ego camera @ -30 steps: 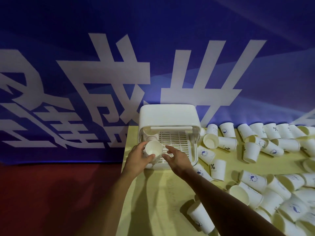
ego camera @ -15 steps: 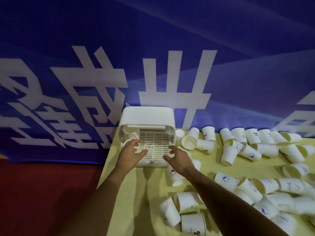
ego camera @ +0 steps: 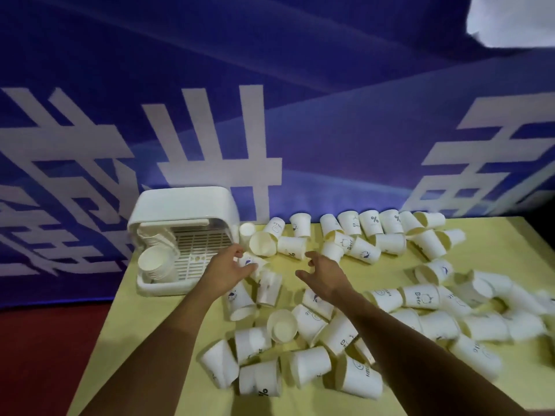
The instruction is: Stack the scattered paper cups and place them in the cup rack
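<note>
The scattered paper cups lie on their sides across the middle and right of the yellow table, some printed with blue marks. A far row runs along the table's back edge, and a dense cluster sits near you. One stack of cups lies inside the left part of the cup rack, which stands at the far left corner of the table. The rack's slotted tray shows to the right of that stack.

Your left hand reaches just right of the rack. Its thumb and fingers bracket a lying cup, but you cannot tell whether they grip it. Your right hand hovers over the table with its fingers spread apart and loosely curved, holding nothing.

A blue banner with large white characters hangs behind the table. Red floor shows at the near left.
</note>
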The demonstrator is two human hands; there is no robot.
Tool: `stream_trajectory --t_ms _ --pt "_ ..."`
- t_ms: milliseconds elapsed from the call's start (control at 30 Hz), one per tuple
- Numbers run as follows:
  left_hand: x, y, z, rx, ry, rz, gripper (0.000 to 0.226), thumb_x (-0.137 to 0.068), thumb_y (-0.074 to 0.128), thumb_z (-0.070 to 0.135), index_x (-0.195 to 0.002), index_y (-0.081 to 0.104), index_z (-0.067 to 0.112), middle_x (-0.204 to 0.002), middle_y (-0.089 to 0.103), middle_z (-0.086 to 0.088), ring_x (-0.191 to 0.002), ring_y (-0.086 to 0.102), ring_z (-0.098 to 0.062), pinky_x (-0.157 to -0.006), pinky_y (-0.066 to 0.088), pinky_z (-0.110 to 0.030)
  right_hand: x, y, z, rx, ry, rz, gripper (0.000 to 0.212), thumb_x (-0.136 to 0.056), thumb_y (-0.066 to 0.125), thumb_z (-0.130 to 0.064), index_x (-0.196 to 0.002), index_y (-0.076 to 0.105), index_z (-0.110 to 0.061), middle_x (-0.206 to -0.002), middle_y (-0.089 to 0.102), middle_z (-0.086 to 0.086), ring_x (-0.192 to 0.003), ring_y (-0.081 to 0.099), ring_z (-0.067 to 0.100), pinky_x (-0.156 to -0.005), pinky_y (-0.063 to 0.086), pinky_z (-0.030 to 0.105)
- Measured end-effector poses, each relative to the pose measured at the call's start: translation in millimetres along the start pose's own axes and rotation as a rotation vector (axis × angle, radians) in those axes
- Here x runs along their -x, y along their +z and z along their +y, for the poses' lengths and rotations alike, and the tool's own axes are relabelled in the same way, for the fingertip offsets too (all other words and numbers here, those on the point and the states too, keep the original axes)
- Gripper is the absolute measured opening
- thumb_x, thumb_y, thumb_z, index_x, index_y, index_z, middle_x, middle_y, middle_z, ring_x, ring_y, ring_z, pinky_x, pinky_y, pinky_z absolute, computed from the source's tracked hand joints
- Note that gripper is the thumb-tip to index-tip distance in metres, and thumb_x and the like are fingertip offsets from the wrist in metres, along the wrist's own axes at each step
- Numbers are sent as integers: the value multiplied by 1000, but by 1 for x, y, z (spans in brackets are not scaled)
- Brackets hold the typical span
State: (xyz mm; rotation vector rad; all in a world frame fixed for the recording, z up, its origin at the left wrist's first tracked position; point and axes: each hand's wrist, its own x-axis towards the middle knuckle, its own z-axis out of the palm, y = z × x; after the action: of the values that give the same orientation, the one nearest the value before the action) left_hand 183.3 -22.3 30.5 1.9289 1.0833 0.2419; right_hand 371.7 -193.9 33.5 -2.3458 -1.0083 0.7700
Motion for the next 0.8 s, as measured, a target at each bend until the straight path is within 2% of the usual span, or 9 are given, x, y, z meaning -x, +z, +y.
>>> stream_trajectory --t_ms 100,200,400,500,600,633,700,800 --pt "-14 34 18 26 31 -101 52 -79 79 43 -124 57 28 -114 61 7 -101 60 -14 -72 45 -18 9 -21 27 33 62 61 64 -91 63 -44 -146 42 -18 -135 58 5 -125 53 21 -98 42 31" --pt "-22 69 38 4 51 -171 52 -80 78 44 -124 57 27 -116 60 7 -103 60 -14 -81 47 -26 19 -43 57 63 107 105 64 -91 63 -43 -145 43 -15 -135 57 5 -124 53 22 -99 43 34" --pt "-33 122 92 -66 105 -200 54 -81 76 44 -127 56 24 -118 60 5 -104 59 -14 -89 47 -28 15 -87 111 52 147 149 63 -89 65 -44 -142 46 -15 -127 62 6 -119 57 23 -92 45 31" --pt "-39 153 120 -87 103 -183 54 -81 76 45 -127 56 25 -115 59 6 -98 59 -12 -78 43 -22 4 -109 144 42 131 127 65 -87 67 -45 -142 46 -17 -131 60 4 -121 56 21 -92 44 29" --pt "-46 194 145 -63 63 -176 48 -79 78 45 -119 57 28 -113 59 6 -90 60 -7 -58 44 -10 -10 -136 185 40 97 103 67 -87 66 -45 -143 44 -17 -132 58 3 -122 54 20 -92 44 29" --pt "-49 209 153 -51 39 -171 47 -79 79 45 -117 57 29 -112 59 6 -90 60 -7 -56 44 -10 -15 -147 199 35 87 93 67 -87 67 -44 -143 43 -17 -133 58 4 -122 54 20 -93 44 29" --pt "-52 235 169 -55 12 -161 46 -78 79 47 -115 58 29 -111 60 9 -92 59 -3 -64 44 -15 -23 -168 225 10 87 82 67 -86 68 -42 -144 43 -17 -135 56 4 -125 52 20 -98 44 32" --pt "-59 280 199 -42 -21 -160 43 -78 79 46 -113 59 31 -108 60 12 -93 58 0 -70 41 -15 -35 -203 265 7 107 56 68 -85 68 -44 -144 43 -19 -136 56 4 -124 53 21 -99 46 33"
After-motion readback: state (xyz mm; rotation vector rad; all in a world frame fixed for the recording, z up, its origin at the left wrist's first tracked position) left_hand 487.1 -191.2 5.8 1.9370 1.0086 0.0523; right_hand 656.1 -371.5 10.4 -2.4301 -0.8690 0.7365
